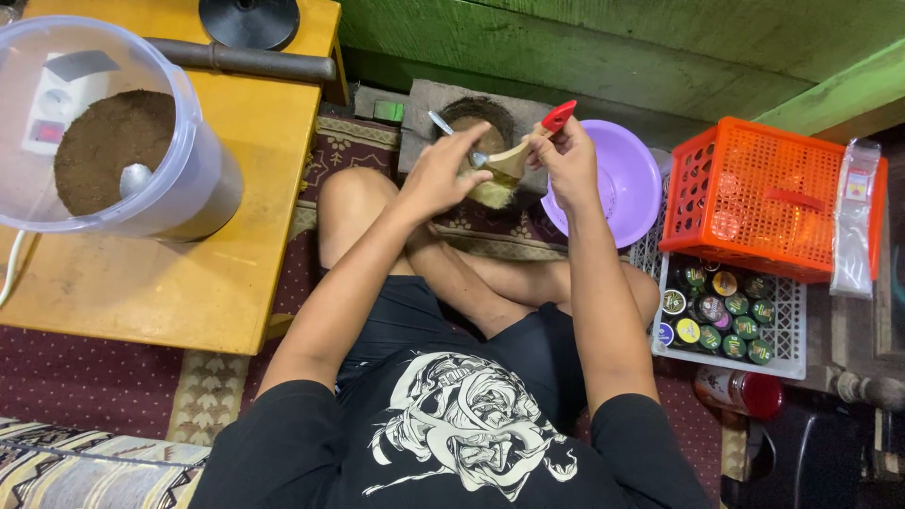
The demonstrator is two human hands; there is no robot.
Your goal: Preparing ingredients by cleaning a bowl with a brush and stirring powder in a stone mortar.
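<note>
Sitting cross-legged on a patterned carpet [113, 386], the person works over their lap with both hands raised toward the far side of the scene. The right hand [566, 155] is closed around the wooden handle of a paintbrush [514, 162] with a red tip, its grip pressed together on the handle. The left hand [441, 174] has its fingers pinching a small metal spoon [451, 132], whose bowl meets the brush bristles; a pale, fibrous clump sits just under the two hands (what it is I cannot tell).

Just beyond the hands lies a grey slab [424, 104] with a round hollow of brown powder, and to the right of it a purple bowl [627, 179]. Further right stands an orange basket [764, 193] on a white crate [792, 325] filled with small round jars with coloured lids. On the left, a yellow worktop [189, 273] carries a clear plastic tub [189, 179] of brown powder with a spoon in it.

The risk I see is spillage: the spoon is held only by the fingertips, so a firm sweep of the brush could flick powder onto the legs or carpet instead of over the slab. The tub also stands near the worktop's near-right part, where a swinging left elbow might nudge it.
</note>
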